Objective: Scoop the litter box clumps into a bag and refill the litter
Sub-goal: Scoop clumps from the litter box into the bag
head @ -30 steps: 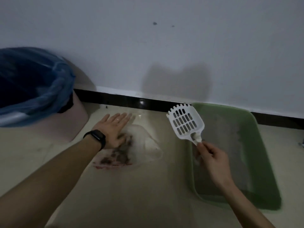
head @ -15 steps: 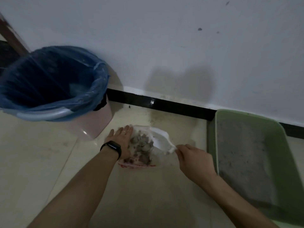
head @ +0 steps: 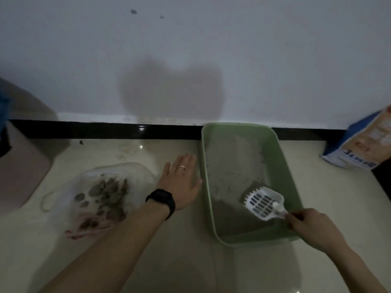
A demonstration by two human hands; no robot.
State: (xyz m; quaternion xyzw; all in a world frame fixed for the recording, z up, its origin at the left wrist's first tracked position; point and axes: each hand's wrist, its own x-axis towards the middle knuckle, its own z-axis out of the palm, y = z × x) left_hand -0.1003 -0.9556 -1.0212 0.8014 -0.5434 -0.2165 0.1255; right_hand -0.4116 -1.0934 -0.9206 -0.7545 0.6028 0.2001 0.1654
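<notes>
A green litter box [head: 283, 166] with grey litter sits on the floor against the wall, right of centre. My right hand [head: 311, 227] grips the handle of a white slotted scoop [head: 263, 203], whose teeth dig into the litter at the box's near end. My left hand [head: 182, 180] lies flat with straight fingers on the floor, just left of the box wall. A clear plastic bag [head: 135, 176] holding several dark clumps [head: 105, 195] lies open on the floor further left.
A pink bin [head: 23, 174] with a blue liner stands at the left edge. A blue and orange litter bag [head: 364, 144] leans at the right edge. A black skirting strip runs along the white wall.
My right hand carried the scoop from the clear bag over to the litter box and lowered it into the litter. My left hand left the bag and now rests beside the box.
</notes>
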